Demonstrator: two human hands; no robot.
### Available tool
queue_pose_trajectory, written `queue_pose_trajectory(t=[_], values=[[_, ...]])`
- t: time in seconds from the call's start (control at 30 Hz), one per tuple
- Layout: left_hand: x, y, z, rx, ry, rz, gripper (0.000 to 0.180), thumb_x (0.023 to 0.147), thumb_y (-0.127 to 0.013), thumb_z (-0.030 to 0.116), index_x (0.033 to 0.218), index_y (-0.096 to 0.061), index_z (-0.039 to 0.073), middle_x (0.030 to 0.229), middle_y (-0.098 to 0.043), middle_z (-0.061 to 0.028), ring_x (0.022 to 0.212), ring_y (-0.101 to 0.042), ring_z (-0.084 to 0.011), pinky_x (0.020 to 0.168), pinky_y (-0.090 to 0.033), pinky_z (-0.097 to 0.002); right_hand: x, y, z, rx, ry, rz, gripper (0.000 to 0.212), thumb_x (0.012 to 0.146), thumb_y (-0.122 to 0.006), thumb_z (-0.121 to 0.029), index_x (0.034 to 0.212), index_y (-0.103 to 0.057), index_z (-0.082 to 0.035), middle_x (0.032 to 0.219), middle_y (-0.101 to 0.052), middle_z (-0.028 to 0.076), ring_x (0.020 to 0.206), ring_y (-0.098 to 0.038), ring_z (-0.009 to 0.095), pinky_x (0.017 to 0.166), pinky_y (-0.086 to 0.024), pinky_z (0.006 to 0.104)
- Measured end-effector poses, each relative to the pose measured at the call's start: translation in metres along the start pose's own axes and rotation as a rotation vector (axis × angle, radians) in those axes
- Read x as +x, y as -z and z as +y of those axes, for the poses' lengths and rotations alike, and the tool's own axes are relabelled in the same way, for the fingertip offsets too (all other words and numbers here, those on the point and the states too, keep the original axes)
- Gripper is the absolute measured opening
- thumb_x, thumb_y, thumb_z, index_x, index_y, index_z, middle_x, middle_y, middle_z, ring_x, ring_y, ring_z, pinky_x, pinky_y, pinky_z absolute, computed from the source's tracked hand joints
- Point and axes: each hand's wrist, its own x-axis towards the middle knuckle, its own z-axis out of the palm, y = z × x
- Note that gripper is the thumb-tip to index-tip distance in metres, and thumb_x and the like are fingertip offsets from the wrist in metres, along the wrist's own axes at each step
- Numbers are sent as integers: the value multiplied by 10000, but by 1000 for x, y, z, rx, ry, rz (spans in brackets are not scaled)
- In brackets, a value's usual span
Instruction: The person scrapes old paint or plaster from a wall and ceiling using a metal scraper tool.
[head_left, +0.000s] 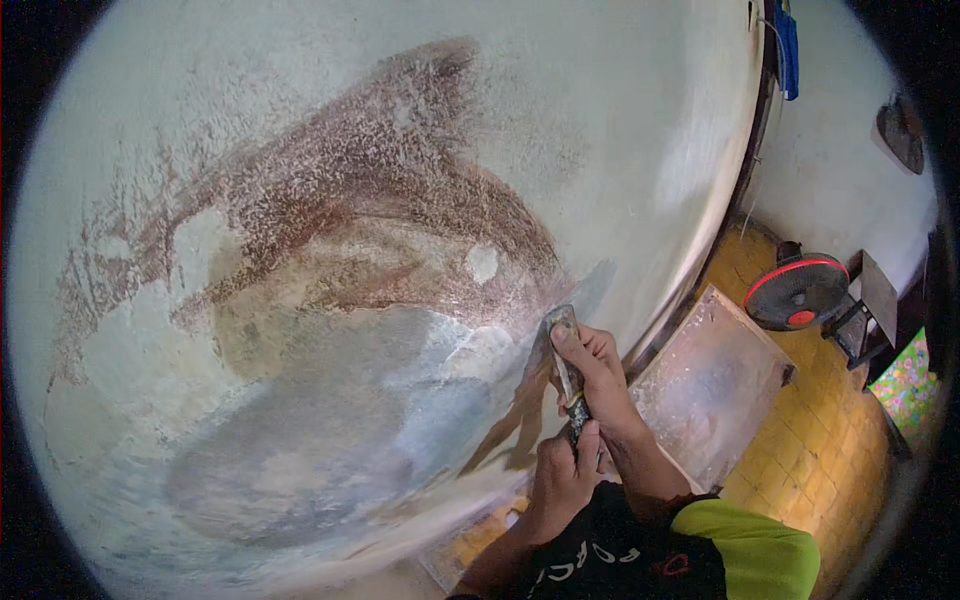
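In front of my body, both hands hold one paintbrush point(569, 377) upright, with a pale worn head, a yellowish ring and a dark, paint-specked handle. The fingers of my right hand point(604, 372) pinch the brush head. Lower down, my left hand point(562, 474) is closed round the handle. Just beyond the hands stands a large painted canvas point(640, 180) in pale grey-green. A patchy brown arched shape point(380, 170) with a pointed peak covers its upper middle, above blue-grey paint point(330, 400). The brush tip is close to the surface; I cannot tell whether it touches.
At the right, a paint-smeared board point(710, 385) lies on the yellow tiled floor point(800, 440). A black fan with a red rim point(797, 292) stands beyond it, near a dark stand point(868, 325). A flowered cloth point(905, 385) and a blue cloth point(787, 50) hang farther right.
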Motion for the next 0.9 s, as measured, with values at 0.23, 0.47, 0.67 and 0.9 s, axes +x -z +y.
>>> queue_pose_trajectory(t=[0.23, 0.47, 0.67, 0.9], values=[[4, 5, 4, 39, -12, 0, 292, 1013, -473, 227, 948, -575, -38, 702, -612, -165, 650, -620, -324, 600, -463, -416, 4, -2, 2, 40, 9, -22, 344, 971, -592, -370, 772, -593, -89, 561, -545, -3, 352, -479, 64, 323, -383, 205], [-7, 26, 14, 92, -59, 72, 412, 1021, -478, 283, 850, -618, -65, 752, -632, -267, 732, -622, -456, 603, -452, -469, -4, -9, 20, 35, -30, 30, 364, 981, -590, -363, 758, -619, -78, 595, -584, -10, 436, -511, 54, 401, -380, 217], [-18, 41, 4, 41, 187, -132, 494, 1048, -387, 401, 816, -578, 9, 640, -583, -73, 532, -564, -159, 461, -424, -319, -21, -28, 18, 79, 75, 119, 362, 991, -577, -347, 751, -622, -80, 608, -590, -13, 474, -521, 61, 454, -399, 228], [-19, 50, 17, 128, 110, -132, 560, 1026, -398, 481, 739, -534, 19, 608, -571, -35, 493, -541, -132, 429, -401, -268, -19, -32, 31, 103, 132, 138, 391, 956, -590, -428, 752, -600, -95, 591, -581, 9, 385, -475, 60, 338, -372, 206]])
